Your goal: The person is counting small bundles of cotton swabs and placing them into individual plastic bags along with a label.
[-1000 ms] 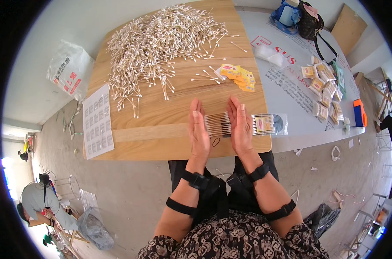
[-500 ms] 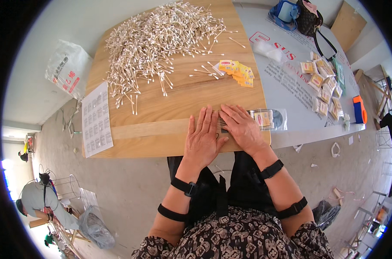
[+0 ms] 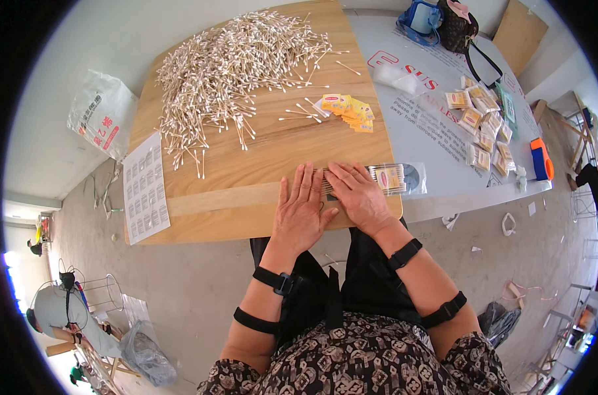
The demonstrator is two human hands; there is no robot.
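Note:
Near the table's front edge, my left hand lies palm down with its fingers stretched out. Beside it my right hand rests flat over a row of cotton swabs, covering much of it. Past the right hand, the swabs' other ends and a yellow card show within a clear plastic bag that reaches over the table's right edge. Some small dark item lies partly hidden between the hands. Farther back is a large heap of loose cotton swabs. Several yellow cards are fanned out right of a few loose swabs.
A printed sheet hangs over the wooden table's left edge. On the grey surface to the right are filled swab packs, an orange-and-blue tape dispenser and bags. Someone bends over at the far left.
The whole view has shifted slightly left. Both hands keep nearly the same flat pose over the swabs; nothing has been picked up or let go.

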